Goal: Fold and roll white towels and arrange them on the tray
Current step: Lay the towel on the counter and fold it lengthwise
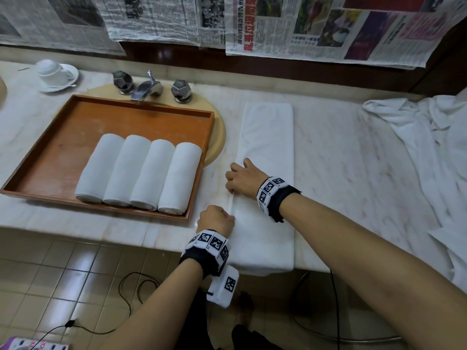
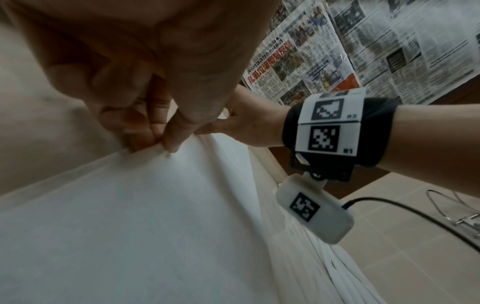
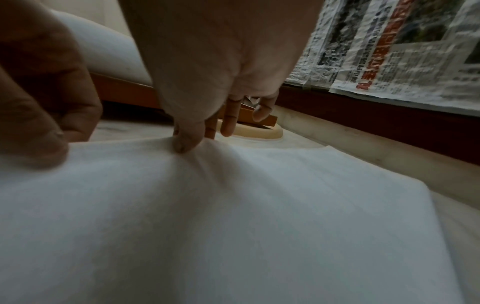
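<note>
A long folded white towel [image 1: 267,152] lies flat on the marble counter, its near end hanging over the front edge. My left hand [image 1: 217,219] pinches the towel's left edge near the counter front; the left wrist view shows thumb and fingers [image 2: 174,142] nipping that towel [image 2: 130,226] at its hem. My right hand [image 1: 243,178] pinches the same edge a little farther back, the thumb [image 3: 187,142] pressing a fold of the towel [image 3: 233,226]. Left of the hands, a wooden tray [image 1: 75,130] holds several rolled white towels [image 1: 141,173] side by side.
A crumpled heap of white towels [image 1: 427,152] lies at the counter's right. Behind the tray stand a chrome tap [image 1: 147,89] with two knobs and an upturned cup on a saucer [image 1: 56,74]. Newspapers [image 1: 316,24] cover the wall. Cables run over the tiled floor [image 1: 75,269].
</note>
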A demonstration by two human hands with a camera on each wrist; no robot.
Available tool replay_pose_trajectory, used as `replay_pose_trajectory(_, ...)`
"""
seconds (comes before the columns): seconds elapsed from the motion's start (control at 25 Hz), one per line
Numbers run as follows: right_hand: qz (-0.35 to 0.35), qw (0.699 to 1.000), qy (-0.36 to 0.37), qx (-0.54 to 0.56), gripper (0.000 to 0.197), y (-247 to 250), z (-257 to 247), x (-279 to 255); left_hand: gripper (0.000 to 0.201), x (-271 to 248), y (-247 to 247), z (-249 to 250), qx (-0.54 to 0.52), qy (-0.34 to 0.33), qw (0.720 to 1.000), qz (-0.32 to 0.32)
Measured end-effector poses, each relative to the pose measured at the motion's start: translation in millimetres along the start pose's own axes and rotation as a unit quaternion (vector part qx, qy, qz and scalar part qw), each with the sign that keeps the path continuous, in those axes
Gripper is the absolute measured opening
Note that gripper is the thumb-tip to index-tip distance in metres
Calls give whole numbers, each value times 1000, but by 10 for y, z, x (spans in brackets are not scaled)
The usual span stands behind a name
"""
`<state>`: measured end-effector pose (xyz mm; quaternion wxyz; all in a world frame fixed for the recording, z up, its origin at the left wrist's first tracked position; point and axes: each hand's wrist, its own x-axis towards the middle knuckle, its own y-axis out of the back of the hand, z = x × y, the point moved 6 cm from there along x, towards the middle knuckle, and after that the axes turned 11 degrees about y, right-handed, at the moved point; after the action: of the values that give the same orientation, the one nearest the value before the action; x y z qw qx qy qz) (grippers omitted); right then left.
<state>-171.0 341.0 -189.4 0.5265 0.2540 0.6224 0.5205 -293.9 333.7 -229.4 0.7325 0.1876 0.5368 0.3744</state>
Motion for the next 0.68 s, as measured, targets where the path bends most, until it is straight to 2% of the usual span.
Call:
replay_pose_trajectory(0.08,53,997,-31,42,27,-69,-6,-3,10,28,14,40,4,2,1000,2)
replay_pose_trajectory(0.12,96,989,-79,82,29,-130,15,-74,9,48,21,43,0,4,1000,1)
replay_pose_trajectory(0.2,178,940,-233,172,36,-325,218,-371,9,75,50,74,-17,7,1000,6)
replay_pose_trajectory(0.24,185,911,-308,202,41,-462,341,-548,16,68,74,120,-7,1,1000,25)
replay_pose_trajectory(0.28,158,892,-361,223,47,-613,441,-703,28,49,85,194,30,-16,997,62)
replay_pose_trajectory(0.36,70,882,-384,265,60,-882,538,-873,60,-40,6,472,105,-94,982,128)
replay_pose_trajectory(0.4,38,881,-371,292,64,-975,538,-907,71,-76,-118,653,115,-153,974,120)
replay_pose_trajectory(0.44,23,878,-359,316,66,-1037,544,-925,74,-95,-287,855,130,-225,962,84)
replay_pose_trajectory(0.48,16,877,-350,330,68,-1082,546,-940,71,-72,-465,984,163,-281,945,34)
replay_pose_trajectory(0.52,11,878,-345,331,69,-1109,543,-958,68,2,-592,1019,189,-309,932,0)
replay_pose_trajectory(0.56,5,882,-343,324,70,-1130,555,-974,66,143,-657,1009,200,-301,932,-8)
replay_pose_trajectory(0.68,7,888,-346,304,74,-1159,598,-1022,71,449,-408,902,135,-88,984,74)
